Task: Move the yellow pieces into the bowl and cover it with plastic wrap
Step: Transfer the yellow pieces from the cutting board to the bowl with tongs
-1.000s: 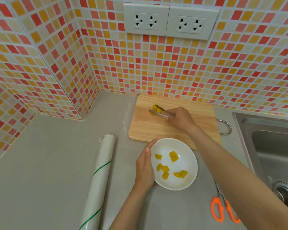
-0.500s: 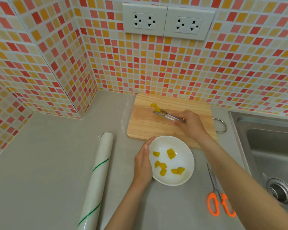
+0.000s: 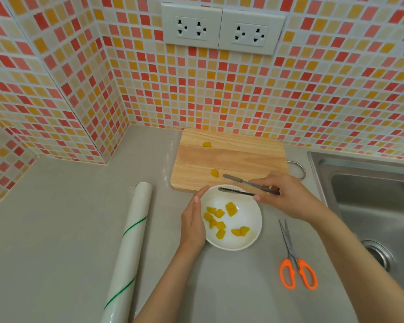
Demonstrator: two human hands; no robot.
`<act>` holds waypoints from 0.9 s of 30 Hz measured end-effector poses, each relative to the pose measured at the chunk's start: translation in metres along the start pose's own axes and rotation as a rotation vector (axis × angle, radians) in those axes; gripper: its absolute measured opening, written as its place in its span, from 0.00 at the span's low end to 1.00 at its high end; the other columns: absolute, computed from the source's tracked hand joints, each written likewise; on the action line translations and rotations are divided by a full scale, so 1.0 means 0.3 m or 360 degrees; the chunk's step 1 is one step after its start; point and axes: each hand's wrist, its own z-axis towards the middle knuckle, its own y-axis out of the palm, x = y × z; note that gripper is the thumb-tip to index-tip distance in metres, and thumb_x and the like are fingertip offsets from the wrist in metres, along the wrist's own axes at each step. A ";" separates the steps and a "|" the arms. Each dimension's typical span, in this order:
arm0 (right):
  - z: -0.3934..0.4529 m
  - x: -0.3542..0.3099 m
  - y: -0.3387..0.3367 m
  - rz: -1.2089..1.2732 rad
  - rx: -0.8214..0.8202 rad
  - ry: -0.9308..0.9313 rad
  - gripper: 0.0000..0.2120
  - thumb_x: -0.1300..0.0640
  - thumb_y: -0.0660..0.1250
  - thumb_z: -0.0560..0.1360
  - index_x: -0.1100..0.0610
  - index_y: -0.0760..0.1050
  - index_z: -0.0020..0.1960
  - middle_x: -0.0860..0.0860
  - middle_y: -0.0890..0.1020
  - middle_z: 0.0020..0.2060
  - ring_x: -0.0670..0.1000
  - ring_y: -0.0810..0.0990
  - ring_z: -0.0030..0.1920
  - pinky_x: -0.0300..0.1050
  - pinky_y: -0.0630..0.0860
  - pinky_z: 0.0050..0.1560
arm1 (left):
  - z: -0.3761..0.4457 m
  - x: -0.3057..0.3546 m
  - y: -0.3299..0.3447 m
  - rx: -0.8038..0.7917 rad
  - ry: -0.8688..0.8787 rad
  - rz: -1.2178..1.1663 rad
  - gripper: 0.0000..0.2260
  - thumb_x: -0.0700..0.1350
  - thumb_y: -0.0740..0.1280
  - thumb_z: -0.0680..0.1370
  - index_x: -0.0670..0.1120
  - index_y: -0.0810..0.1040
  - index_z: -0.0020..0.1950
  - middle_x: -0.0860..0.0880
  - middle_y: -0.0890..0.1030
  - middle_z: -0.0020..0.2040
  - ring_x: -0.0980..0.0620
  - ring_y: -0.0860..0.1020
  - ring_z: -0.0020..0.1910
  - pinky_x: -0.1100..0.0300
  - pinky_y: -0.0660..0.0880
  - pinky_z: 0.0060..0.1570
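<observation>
A white bowl sits on the counter in front of the wooden cutting board and holds several yellow pieces. My left hand rests against the bowl's left rim. My right hand grips metal tongs, whose tips are spread apart over the bowl's far rim with nothing between them. One yellow piece lies on the board just left of the tong tips. Another yellow piece lies near the board's far edge. The plastic wrap roll lies left of the bowl.
Orange-handled scissors lie on the counter right of the bowl. A steel sink with a drain takes up the right side. Tiled walls with two socket plates close off the back and left.
My right hand has drawn the tongs back from the far part of the board to the bowl's far rim. One more piece is in the bowl, and one lies on the board's near part.
</observation>
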 end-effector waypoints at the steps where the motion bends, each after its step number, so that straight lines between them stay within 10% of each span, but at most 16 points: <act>1: 0.014 0.009 -0.001 -0.0002 0.0015 0.0013 0.17 0.55 0.70 0.72 0.43 0.77 0.59 0.57 0.77 0.43 0.46 0.71 0.38 0.37 0.65 0.39 | 0.000 -0.001 -0.001 0.0000 -0.0002 0.0001 0.17 0.50 0.50 0.83 0.54 0.77 0.61 0.58 0.80 0.58 0.62 0.78 0.59 0.65 0.74 0.57; 23: 0.218 0.110 0.161 -0.0044 0.0326 -0.0001 0.12 0.61 0.68 0.73 0.55 0.81 0.56 0.60 0.79 0.40 0.58 0.77 0.44 0.50 0.71 0.47 | 0.008 -0.005 -0.007 -0.0031 0.0016 -0.0030 0.18 0.56 0.52 0.78 0.57 0.78 0.60 0.62 0.82 0.57 0.64 0.77 0.58 0.73 0.72 0.51; 27: 0.091 0.063 0.128 0.0164 0.0415 -0.0044 0.13 0.61 0.69 0.72 0.56 0.80 0.57 0.56 0.78 0.41 0.52 0.77 0.43 0.34 0.70 0.45 | 0.007 -0.001 -0.005 -0.0031 0.0016 -0.0014 0.17 0.54 0.52 0.79 0.57 0.78 0.59 0.61 0.82 0.56 0.64 0.78 0.57 0.72 0.73 0.51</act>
